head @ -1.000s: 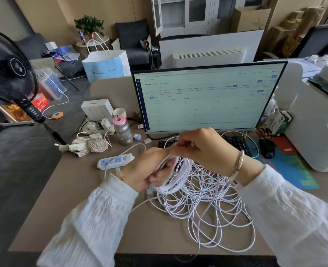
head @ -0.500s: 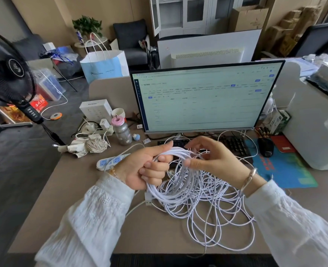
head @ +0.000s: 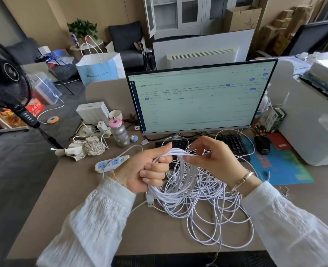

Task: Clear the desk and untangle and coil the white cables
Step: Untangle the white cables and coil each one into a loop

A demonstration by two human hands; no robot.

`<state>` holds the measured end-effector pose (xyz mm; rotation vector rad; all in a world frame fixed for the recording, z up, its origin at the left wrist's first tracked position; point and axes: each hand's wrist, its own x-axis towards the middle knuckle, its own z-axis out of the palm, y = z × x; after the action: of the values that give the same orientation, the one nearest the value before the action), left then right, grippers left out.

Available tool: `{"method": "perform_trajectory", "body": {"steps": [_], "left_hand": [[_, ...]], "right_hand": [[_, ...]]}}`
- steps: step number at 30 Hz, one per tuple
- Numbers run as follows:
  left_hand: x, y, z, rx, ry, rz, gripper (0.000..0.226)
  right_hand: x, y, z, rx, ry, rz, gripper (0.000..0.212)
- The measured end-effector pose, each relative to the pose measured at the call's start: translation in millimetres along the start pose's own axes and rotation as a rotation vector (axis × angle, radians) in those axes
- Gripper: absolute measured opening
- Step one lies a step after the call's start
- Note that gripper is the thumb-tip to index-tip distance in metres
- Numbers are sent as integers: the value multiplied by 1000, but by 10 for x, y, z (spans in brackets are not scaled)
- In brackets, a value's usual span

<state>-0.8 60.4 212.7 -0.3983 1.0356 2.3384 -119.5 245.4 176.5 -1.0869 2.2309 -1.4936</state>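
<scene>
Tan walls (head: 43, 16) — dark armchair (head: 126, 39), grey floor (head: 14, 170)

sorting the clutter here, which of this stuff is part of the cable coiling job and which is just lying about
Part of the job:
white cables, bunched in the left hand, guided by the right hand
USB plug at a cable end

Just lying about:
power strip
water bottle
monitor
keyboard
mouse
white box

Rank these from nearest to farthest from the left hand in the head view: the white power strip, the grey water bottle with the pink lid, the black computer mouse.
1. White power strip, just left of the left hand.
2. Grey water bottle with the pink lid, behind and left.
3. Black computer mouse, far right, beyond the right hand.
</scene>
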Motion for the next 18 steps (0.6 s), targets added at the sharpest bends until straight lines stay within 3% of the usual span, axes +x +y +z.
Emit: {"method": "perform_trajectory", "body": {"steps": [6, 10, 13, 16, 18], "left_hand": [[-158, 98, -238, -150, -181, 124, 36], [-321, 301, -452, -275, -253, 294, 49], [-455, 477, -607, -303, -304, 376, 53], [-549, 552, -673, -311, -217, 477, 51], [-552, 533, -626, -267, 38, 612, 50]], "right_hand": [[-113, 248, -35, 272, -238, 150, 27], [-279, 587, 58, 194, -363, 312, 18], [-464, 792, 147, 150, -355, 384, 13], [-630, 887, 223, 124, -255, 424, 22], [-698, 901, 258, 69, -118, 408, 27]]}}
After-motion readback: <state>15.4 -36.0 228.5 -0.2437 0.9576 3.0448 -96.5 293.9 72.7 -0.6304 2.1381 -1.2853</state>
